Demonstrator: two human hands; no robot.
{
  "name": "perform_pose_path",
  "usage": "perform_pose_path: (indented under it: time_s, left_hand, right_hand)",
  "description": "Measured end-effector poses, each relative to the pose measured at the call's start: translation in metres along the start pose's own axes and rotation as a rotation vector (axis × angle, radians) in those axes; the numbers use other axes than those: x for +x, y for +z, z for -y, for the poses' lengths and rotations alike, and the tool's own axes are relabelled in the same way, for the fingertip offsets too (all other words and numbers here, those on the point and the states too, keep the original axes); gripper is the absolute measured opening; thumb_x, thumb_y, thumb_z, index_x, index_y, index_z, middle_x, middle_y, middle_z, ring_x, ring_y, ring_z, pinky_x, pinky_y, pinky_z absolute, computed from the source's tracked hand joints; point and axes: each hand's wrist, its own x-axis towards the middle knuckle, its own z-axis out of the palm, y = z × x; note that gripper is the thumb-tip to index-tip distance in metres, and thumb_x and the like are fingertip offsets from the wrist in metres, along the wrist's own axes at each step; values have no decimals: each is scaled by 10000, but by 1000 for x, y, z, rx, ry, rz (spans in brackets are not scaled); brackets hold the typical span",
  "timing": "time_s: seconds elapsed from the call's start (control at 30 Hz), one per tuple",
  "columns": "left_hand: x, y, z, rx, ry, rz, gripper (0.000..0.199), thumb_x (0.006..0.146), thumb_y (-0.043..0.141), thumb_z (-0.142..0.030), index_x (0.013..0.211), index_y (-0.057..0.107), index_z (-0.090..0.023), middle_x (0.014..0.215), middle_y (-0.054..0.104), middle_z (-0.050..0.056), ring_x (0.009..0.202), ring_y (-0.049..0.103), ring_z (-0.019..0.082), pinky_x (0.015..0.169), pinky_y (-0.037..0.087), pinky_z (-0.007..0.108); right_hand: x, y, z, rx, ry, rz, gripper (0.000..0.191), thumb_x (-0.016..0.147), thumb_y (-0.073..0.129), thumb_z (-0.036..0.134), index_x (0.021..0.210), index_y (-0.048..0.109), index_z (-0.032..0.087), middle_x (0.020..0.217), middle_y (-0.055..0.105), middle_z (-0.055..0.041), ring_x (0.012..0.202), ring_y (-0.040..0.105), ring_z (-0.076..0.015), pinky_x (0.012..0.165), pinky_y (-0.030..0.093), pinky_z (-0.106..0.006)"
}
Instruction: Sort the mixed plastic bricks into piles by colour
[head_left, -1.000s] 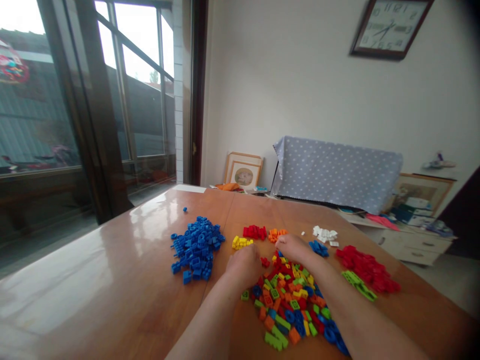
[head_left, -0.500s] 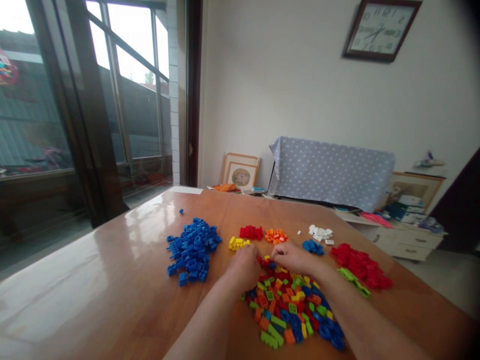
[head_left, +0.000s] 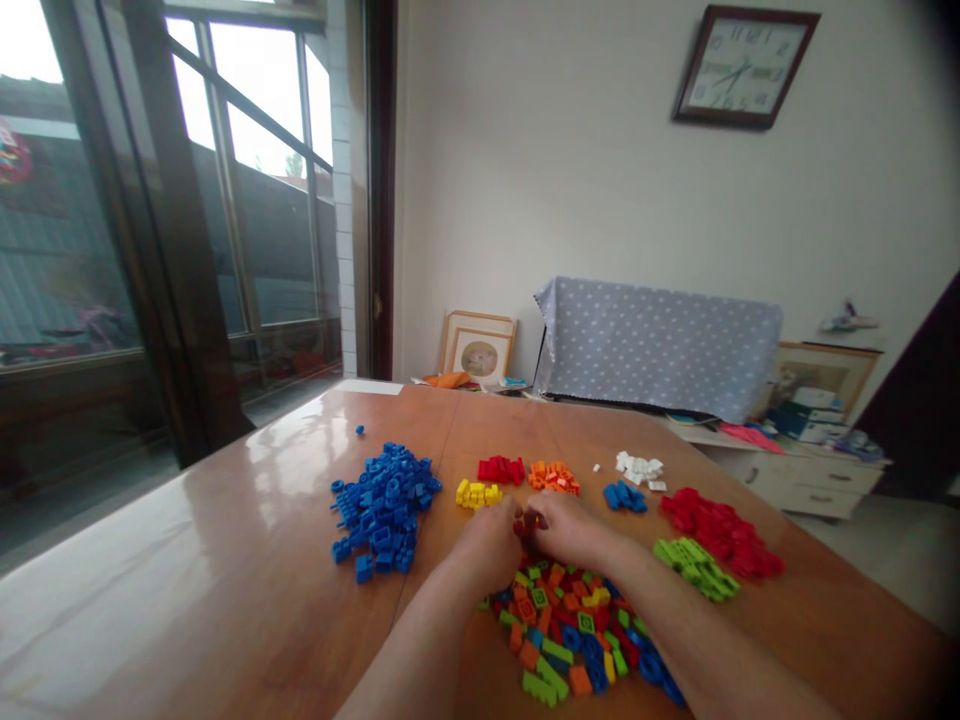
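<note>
Grip nearly closed on left hand and right hand, both touching red bricks.

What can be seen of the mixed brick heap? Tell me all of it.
The mixed brick heap is a loose spread of small plastic bricks in green, orange, red, blue and yellow, some blue ones ring-shaped, lying on the wooden table. Its far edge is hidden under the left hand and right hand.

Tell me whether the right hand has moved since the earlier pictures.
Yes: the right hand has drawn back from the orange bricks, toward the left hand.
</note>
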Motion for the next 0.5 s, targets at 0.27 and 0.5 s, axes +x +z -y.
perform_pose_path:
  time_s: [0.27,0.5]
  left_hand:
    - [1,2,0,12,38,-5,176,841,535,-166,967,655,-191,1037,708,93,964,622,220,787,454,269]
    - [-1,-1,-4,32,32,-2,169,855,541,-182,957,675,-193,1059,713,99,980,622,227,792,454,268]
  right_hand:
    - [15,-19,-41,170,211,-205,186,814,509,261,886,654,170,791,698,-27,710,610,-155,583,392,-216]
    - [29,-19,-52,56,282,-198,108,752,597,234,779,695,197,696,702,-3,658,605,-150,576,351,-223]
